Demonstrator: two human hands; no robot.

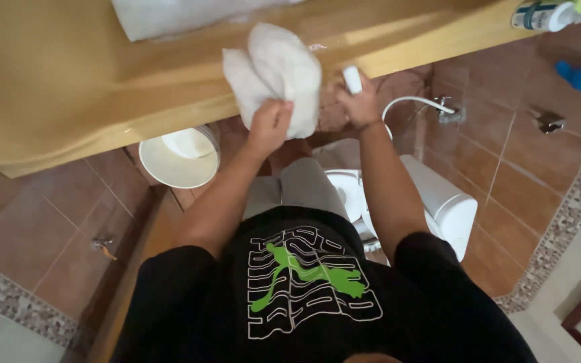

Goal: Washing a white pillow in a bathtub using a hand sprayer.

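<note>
Currently gripping a bunched white cloth (277,67) in the closed fingers of the left hand (270,124), holding it at the front edge of the yellow counter (68,81), above a white bin (179,161) holding a white liner. Clutching a small white bottle (352,79) in the right hand (360,104), just beside. Leaving a spray bottle (546,15) lying far right.

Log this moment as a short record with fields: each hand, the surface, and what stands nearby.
left hand: left hand grips a crumpled white cloth
right hand: right hand holds a small white bottle
surface: yellow counter, both hands at its edge
nearby: white bin and white toilet on the brown tiled floor
counter corner: spray bottle
</note>
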